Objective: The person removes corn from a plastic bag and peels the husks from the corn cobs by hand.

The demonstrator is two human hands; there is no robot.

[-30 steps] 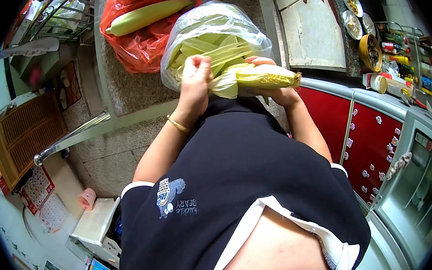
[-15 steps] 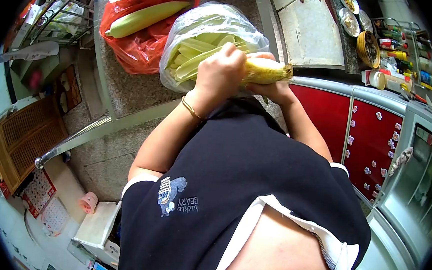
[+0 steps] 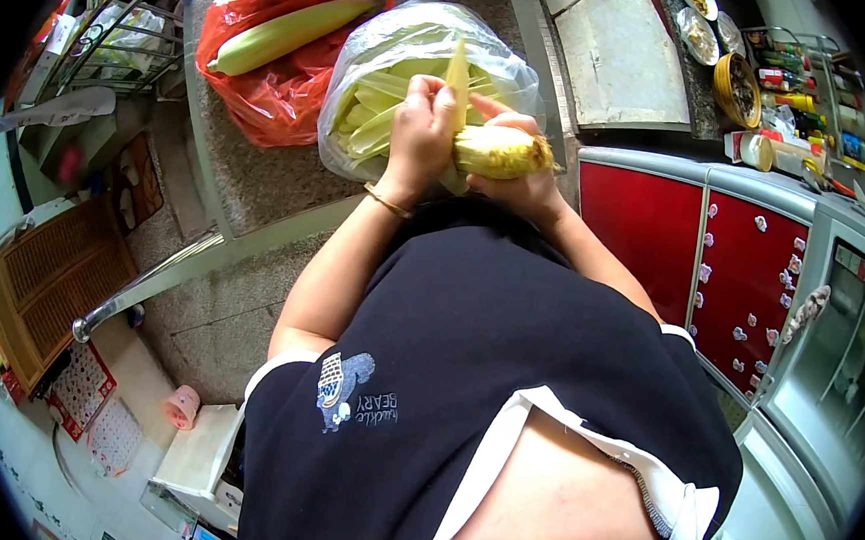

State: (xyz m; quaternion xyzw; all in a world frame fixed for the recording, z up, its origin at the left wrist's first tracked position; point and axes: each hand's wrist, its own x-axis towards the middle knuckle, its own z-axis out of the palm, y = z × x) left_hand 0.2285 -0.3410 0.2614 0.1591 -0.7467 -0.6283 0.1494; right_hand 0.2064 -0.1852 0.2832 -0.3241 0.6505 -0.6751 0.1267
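Observation:
My right hand (image 3: 520,188) is wrapped round an ear of corn (image 3: 501,152), its silk end pointing right. My left hand (image 3: 422,134), with a bangle at the wrist, is closed on a pale corn husk (image 3: 457,81) that stands up at the ear's left end. Just beyond both hands, a clear plastic bag (image 3: 368,40) holds a heap of peeled husks (image 3: 368,115). To its left, another ear of corn (image 3: 293,35), still in its green husk, lies on an open red plastic bag (image 3: 273,108).
The bags rest on a grey stone counter (image 3: 248,187) with a metal-edged front. On the right are red cabinet doors (image 3: 637,219), a wicker basket (image 3: 736,91) and a rack of bottles (image 3: 802,80). A wire rack (image 3: 134,23) stands at the left.
My left hand has shifted slightly left and down, drawing a husk upright off the ear. The ear in my right hand has moved a little left, showing more yellow.

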